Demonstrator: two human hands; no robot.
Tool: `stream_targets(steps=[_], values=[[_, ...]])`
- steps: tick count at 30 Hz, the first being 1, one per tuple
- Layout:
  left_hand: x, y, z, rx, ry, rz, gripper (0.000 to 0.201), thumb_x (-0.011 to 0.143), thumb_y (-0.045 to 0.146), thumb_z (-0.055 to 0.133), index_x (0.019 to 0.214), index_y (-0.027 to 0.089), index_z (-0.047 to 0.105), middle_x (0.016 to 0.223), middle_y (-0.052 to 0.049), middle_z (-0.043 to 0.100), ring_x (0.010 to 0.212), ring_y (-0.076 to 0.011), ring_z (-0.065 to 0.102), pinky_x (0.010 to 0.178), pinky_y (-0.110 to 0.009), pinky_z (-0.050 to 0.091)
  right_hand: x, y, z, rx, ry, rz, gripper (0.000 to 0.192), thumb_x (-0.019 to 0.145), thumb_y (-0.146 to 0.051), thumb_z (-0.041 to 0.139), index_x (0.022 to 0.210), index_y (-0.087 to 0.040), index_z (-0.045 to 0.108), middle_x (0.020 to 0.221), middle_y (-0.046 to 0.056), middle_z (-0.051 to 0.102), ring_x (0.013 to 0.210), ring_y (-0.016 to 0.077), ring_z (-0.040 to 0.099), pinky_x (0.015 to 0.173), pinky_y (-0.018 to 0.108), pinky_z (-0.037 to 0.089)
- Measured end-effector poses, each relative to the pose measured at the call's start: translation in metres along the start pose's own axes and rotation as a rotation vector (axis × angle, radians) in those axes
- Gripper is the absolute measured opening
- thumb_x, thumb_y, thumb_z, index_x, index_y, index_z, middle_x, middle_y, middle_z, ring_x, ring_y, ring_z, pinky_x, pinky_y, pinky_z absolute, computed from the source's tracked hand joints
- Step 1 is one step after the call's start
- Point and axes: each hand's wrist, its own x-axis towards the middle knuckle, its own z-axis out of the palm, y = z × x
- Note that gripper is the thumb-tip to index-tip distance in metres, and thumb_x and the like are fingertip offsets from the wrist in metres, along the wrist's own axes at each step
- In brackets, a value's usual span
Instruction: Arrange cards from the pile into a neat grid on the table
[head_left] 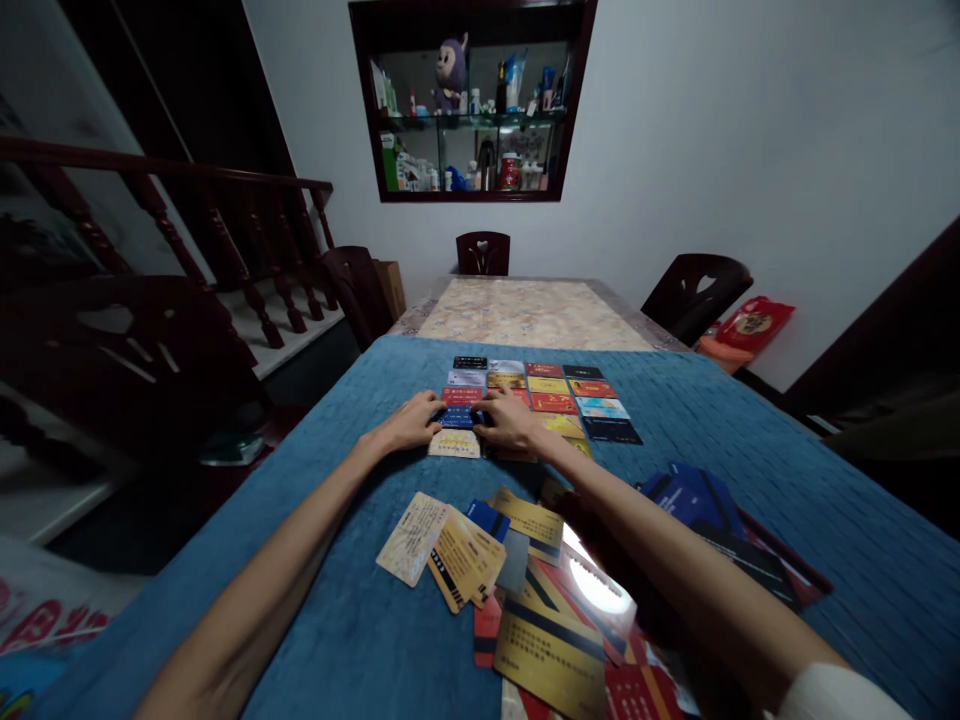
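Observation:
Both hands meet at a blue card [457, 418] lying in the left column of a grid of cards on the blue cloth. My left hand [409, 421] has its bent fingers at the card's left edge. My right hand [508, 418] grips the right edge with curled fingers and covers part of the neighbouring column. Just above the blue card is a red card [460, 396]; a cream card [454, 444] lies directly below it. Nearer me is a loose, overlapping pile with a gold card [551, 650] and a pale card [412, 538].
More blue and black cards [694, 500] lie right of my right forearm. The blue tablecloth [315, 580] covers the near part of the table; a patterned cover [517, 312] shows beyond. Chairs [697, 295] stand around it. A shelf niche [472, 195] is in the back wall.

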Motion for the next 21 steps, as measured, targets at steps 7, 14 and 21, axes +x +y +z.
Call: stream_targets(steps=[7,14,21], values=[[0.0006,0.0002,-0.0003,0.024,-0.017,0.012,0.032,0.082,0.019,0.054,0.112,0.017,0.064,0.114,-0.011,0.058,0.109,-0.0247,0.056,0.098,-0.037,0.046,0.0015,0.0022,0.0028,-0.002,-0.015,0.009,0.04,0.085,-0.037,0.059,0.121,-0.023,0.067,0.117,0.013,0.063,0.111,0.0296,0.048,0.092,0.038,0.039],[0.0001,0.0039,-0.0032,0.016,-0.036,0.019,0.033,0.084,0.021,0.051,0.114,0.019,0.065,0.111,-0.011,0.058,0.108,-0.0252,0.057,0.097,-0.038,0.046,0.0083,0.0028,0.0043,-0.007,-0.04,0.023,0.04,0.083,-0.036,0.06,0.12,-0.023,0.067,0.117,0.013,0.063,0.114,0.0308,0.047,0.093,0.038,0.039],[0.0014,-0.0013,0.0045,0.024,-0.003,0.008,0.037,0.084,0.021,0.048,0.118,0.017,0.063,0.116,-0.013,0.057,0.111,-0.0253,0.055,0.1,-0.039,0.045,0.0089,-0.0015,-0.0012,-0.018,-0.056,0.057,0.039,0.082,-0.034,0.061,0.119,-0.024,0.068,0.117,0.013,0.06,0.115,0.0315,0.046,0.093,0.038,0.04]])
